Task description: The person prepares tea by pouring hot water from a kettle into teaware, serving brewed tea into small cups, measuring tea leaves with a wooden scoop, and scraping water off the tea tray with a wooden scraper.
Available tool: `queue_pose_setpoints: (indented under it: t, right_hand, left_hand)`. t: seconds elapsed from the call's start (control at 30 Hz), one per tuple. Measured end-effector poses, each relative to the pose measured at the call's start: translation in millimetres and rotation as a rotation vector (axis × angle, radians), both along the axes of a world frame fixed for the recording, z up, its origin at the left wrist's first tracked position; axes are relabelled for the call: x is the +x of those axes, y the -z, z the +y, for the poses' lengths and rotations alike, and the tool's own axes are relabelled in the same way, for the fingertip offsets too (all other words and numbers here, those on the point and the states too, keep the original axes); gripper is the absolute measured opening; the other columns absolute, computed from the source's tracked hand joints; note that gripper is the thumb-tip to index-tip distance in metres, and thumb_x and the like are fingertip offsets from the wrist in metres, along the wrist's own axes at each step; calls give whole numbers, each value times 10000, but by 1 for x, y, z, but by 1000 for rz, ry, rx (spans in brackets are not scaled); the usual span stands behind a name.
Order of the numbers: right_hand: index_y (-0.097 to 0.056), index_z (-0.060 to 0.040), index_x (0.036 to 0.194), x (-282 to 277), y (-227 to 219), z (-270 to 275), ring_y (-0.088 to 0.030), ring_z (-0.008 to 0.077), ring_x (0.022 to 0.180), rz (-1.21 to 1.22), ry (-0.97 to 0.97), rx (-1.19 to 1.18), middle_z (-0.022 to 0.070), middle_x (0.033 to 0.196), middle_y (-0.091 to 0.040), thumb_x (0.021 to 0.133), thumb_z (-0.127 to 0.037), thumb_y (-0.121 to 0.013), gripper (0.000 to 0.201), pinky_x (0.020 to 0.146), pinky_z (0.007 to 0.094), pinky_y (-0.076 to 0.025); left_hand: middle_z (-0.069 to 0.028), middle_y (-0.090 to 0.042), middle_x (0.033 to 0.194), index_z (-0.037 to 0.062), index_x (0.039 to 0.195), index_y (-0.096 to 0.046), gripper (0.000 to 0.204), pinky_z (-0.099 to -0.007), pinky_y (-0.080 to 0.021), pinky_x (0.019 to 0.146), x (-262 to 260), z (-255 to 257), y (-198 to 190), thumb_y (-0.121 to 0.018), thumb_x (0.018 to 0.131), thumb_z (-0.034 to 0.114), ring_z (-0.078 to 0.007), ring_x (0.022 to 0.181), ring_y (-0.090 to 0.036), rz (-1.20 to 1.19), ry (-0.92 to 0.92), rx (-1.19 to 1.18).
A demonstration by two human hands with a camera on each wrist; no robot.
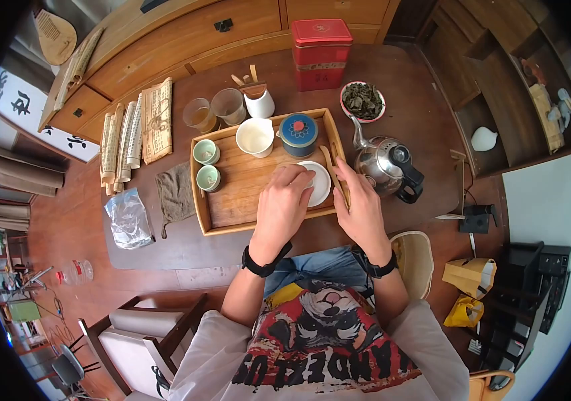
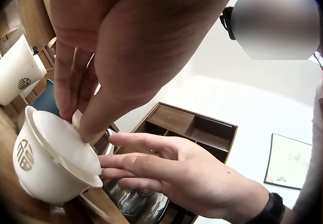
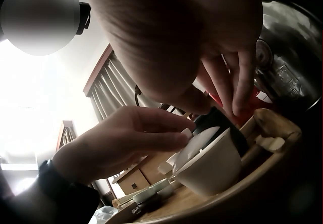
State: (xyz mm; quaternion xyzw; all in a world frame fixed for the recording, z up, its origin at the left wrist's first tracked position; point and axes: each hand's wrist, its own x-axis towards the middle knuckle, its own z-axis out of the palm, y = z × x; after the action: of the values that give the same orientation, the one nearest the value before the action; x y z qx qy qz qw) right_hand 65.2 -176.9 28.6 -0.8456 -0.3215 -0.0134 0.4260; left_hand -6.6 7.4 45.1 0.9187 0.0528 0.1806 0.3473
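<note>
A white gaiwan with a dark character printed on its side stands at the right end of the bamboo tray. My left hand pinches the knob of its white lid, which sits tilted in the bowl's mouth. On the other side, my right hand has its fingers loosely extended, fingertips near the gaiwan's rim, holding nothing. A wooden tea tool lies along the tray's right edge, partly hidden by the right hand.
A white pitcher, a blue tea canister and green cups stand on the tray. Right of it is a steel kettle, with a bowl of tea leaves behind. A red tin stands at the back.
</note>
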Motion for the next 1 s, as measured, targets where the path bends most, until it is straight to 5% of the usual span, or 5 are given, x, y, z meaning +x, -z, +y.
queue_pose_setpoints:
  t: [0.67,0.83,1.0]
  right_hand:
    - [-514,14,1573,0,14,6,-754,437,1083,136,-18,-8,252,1188,-772,1023,36,-614,560,940,519,-604]
    - [-491,11,1593,-1,13,5,-750,462,1082,131,-40,-21,267,1178,-772,1027,62,-577,575,936,532,-600]
    - [-459,-7,1626,-5,13,8,-748,469,1109,179,-40,-24,277,1202,-773,1027,73,-555,613,942,535,-600]
  left_hand:
    - [-122,-724,1220,41,1193,-790,337,-471,-603,928,2,-1,7,-821,860,10,-377,1116,-710,43,35,-6]
    - [-236,-628,1393,-37,1511,-549,899,-499,-544,1085,4,-9,5,-960,728,127,-453,1262,-610,37,-1,128]
    - [-279,-615,1411,-97,1569,-440,1064,-508,-529,1110,3,-7,15,-982,683,131,-472,1269,-606,102,-2,99]
